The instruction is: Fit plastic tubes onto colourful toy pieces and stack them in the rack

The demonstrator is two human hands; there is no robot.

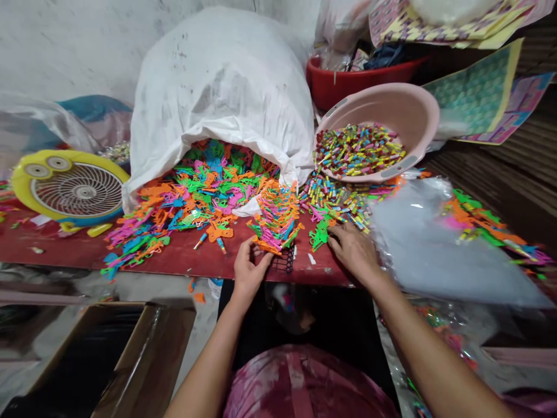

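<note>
the left hand (251, 266) pinched an orange plastic piece (266, 248) fronting a stacked row (278, 213) that tugging risked toppling, while the right hand (353, 248), beside green plastic pieces (319, 233), showed no clear grip.

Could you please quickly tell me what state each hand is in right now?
Left hand: partly curled, thumb and fingers at an orange piece; grip cannot be told.
Right hand: fingertips beside green pieces; grip cannot be told.

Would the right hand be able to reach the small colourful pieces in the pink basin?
Probably yes: the pink basin is uncovered, and mainly loose pieces lie between it and the right hand.
</note>
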